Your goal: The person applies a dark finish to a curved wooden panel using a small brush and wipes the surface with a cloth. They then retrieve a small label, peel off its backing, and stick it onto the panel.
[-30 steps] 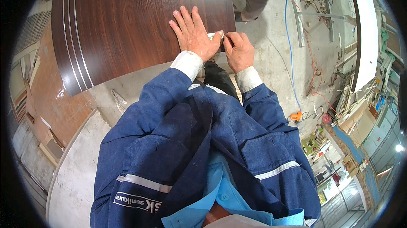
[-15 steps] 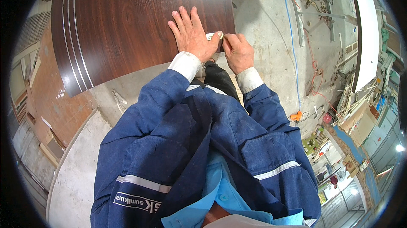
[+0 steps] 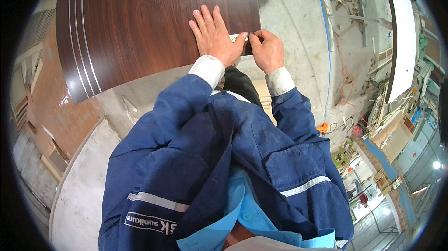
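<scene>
A dark brown wood-grain panel (image 3: 154, 22) with three thin silver lines along its left side lies before me. My left hand (image 3: 217, 41) rests flat on it near the right near corner, fingers spread and thumb stretched out. By that thumb is a small pale printed label (image 3: 234, 37), partly covered by it. At the panel's right edge, just beyond the left thumb tip, my right hand (image 3: 268, 50) is closed in a pinch. Whatever lies between its fingertips is hidden.
On the concrete floor (image 3: 291, 22) to the right run a blue hose (image 3: 327, 69) and a thin red cord, with an orange tool (image 3: 322, 127) nearby. A white panel (image 3: 405, 41) stands at the far right. Wood scraps lie beyond it.
My right hand has shifted slightly right, a little farther from the left thumb, its fingers still pinched. The left hand stays flat on the panel beside the label.
</scene>
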